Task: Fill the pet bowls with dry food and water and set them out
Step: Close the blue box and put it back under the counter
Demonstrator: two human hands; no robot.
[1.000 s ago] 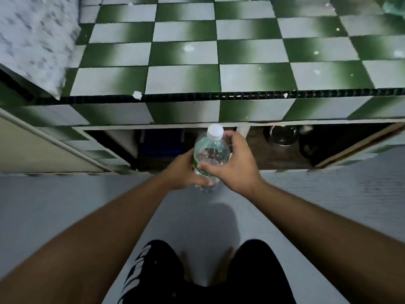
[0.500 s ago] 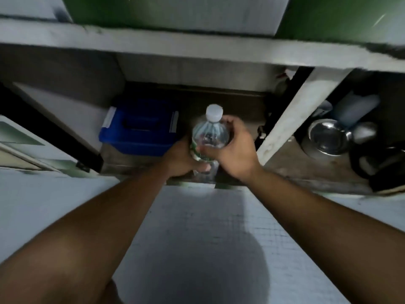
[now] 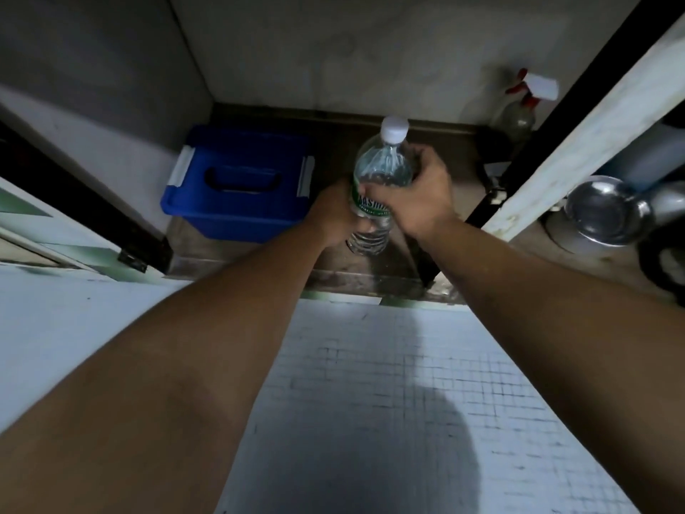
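Note:
A clear plastic water bottle (image 3: 381, 168) with a white cap and green label is upright inside the open low cabinet. Both hands grip it: my left hand (image 3: 331, 213) wraps the lower body from the left, my right hand (image 3: 419, 194) wraps the middle from the right. Its base is just above or on the cabinet floor (image 3: 437, 157); I cannot tell which. A blue lidded plastic bin (image 3: 237, 183) sits to the bottle's left. A shiny metal bowl (image 3: 606, 213) lies in the neighbouring compartment on the right.
A white cabinet divider (image 3: 578, 139) slants between the two compartments. A spray bottle (image 3: 519, 109) with a red and white trigger stands at the back right corner. The open door's edge (image 3: 92, 205) is at the left. Pale small-tiled floor (image 3: 389, 383) lies in front.
The view dropped from the checkered counter top down into the cabinet and came closer. Both hands kept hold of the bottle and carried it further into the compartment beside the blue bin.

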